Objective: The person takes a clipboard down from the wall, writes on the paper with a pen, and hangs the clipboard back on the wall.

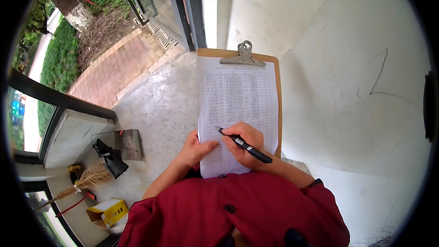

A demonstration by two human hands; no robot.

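A brown clipboard [278, 110] is held upright in front of my red shirt, its metal clip [243, 57] at the top. Clamped under it lies a printed form [270, 91], a table with handwriting in the upper rows and blank lines lower down. My left hand [195, 150] grips the lower left edge, thumb on the paper and the other fingers hidden behind. In my right hand [247, 144] is a black pen [250, 149], its tip at the left of the form just below the written rows. Whether the tip touches the paper I cannot tell.
A white wall [347, 110] stands close on the right. At the upper left an open glass door [155, 0] gives onto a brick path [109, 68]. On the floor at left are a dustpan [129, 144], a black bag [111, 158], a straw broom [91, 177] and a yellow box [114, 212].
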